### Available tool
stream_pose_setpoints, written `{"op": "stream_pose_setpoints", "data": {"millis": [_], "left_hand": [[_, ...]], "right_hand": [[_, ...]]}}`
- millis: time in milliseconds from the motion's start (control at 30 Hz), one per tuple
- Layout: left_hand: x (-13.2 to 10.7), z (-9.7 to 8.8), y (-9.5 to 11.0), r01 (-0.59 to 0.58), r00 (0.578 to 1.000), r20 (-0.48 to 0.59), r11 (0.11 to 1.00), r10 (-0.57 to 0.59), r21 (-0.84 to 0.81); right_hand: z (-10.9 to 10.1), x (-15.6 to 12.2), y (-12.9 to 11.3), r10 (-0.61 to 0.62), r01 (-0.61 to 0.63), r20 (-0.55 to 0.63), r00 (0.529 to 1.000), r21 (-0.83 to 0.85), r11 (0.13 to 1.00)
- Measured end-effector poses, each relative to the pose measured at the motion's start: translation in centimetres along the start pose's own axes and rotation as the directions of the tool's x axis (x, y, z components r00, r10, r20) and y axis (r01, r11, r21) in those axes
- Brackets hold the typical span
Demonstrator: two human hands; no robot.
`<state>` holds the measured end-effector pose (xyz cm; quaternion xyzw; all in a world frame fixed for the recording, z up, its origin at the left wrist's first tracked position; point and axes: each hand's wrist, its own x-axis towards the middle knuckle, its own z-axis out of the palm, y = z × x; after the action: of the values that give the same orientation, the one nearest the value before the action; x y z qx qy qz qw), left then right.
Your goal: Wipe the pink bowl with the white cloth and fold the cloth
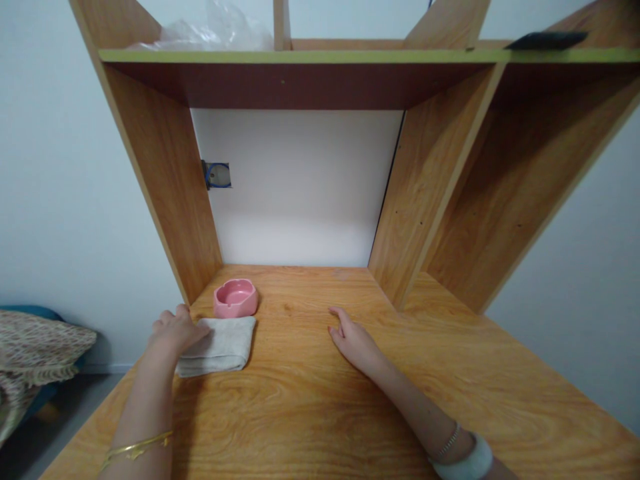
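A folded light-grey cloth [223, 343] lies on the left part of the wooden desk. Just behind it stands a pink ashtray [236, 299] with notches in its rim. My left hand [174, 331] is at the cloth's left edge, fingers apart, its thumb over the cloth's near corner; whether it presses on the cloth I cannot tell. Over the middle of the desk is my right hand [353, 339], thumb and index finger apart with nothing between them. Its other fingers are partly hidden.
Wooden side panels [165, 180] and an upright divider [425, 180] frame the desk's back. A shelf [300, 57] runs above, bearing a clear plastic bag [215, 30] and a dark flat object [547, 41]. An open wall box [219, 175] shows blue cable. A patterned cushion [43, 343] sits at left.
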<state>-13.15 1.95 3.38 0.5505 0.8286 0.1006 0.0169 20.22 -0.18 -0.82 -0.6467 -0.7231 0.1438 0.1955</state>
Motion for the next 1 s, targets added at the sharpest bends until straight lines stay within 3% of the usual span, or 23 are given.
{"op": "stream_pose_setpoints", "data": {"millis": [67,133,200,333,433,567,700,833,1000], "left_hand": [[-0.5,-0.2,1.1,0.004,0.991,-0.134,1.0,0.0,0.026],[-1.2,-0.4,2.8,-0.117,0.951,-0.285,0.993,0.121,0.032],[-2.0,-0.4,4.8,-0.287,0.881,-0.375,0.956,0.288,0.06],[-3.8,0.6,8.3,-0.528,0.753,-0.46,0.849,0.47,0.004],[-5.2,2.1,10.0,-0.706,0.683,-0.381,0.696,0.623,-0.129],[-6.6,4.3,10.9,-0.814,0.578,-0.238,0.53,0.78,-0.238],[-6.9,5.7,11.1,-0.794,0.583,-0.089,0.544,0.807,-0.27],[-6.8,6.4,11.0,-0.774,0.581,0.075,0.579,0.81,-0.259],[-6.9,6.5,11.0,-0.77,0.584,0.143,0.601,0.799,-0.213]], "right_hand": [[0.1,0.0,0.0,-0.02,0.02,-0.02,1.0,-0.003,1.0],[0.2,0.0,0.0,-0.042,0.042,-0.044,0.998,-0.003,0.999],[0.1,0.0,0.0,-0.067,0.067,-0.068,0.995,0.001,0.998],[-0.2,0.1,-0.1,-0.122,0.122,-0.106,0.987,-0.006,0.992],[-0.2,0.2,0.1,-0.203,0.2,-0.127,0.971,-0.04,0.979],[0.3,0.0,0.3,-0.26,0.255,-0.066,0.963,-0.074,0.964],[0.6,-0.5,0.2,-0.229,0.237,0.102,0.968,-0.075,0.968],[0.5,-0.7,0.0,-0.215,0.235,0.195,0.957,-0.088,0.968],[0.3,-0.6,0.0,-0.207,0.238,0.238,0.949,-0.114,0.965]]}}
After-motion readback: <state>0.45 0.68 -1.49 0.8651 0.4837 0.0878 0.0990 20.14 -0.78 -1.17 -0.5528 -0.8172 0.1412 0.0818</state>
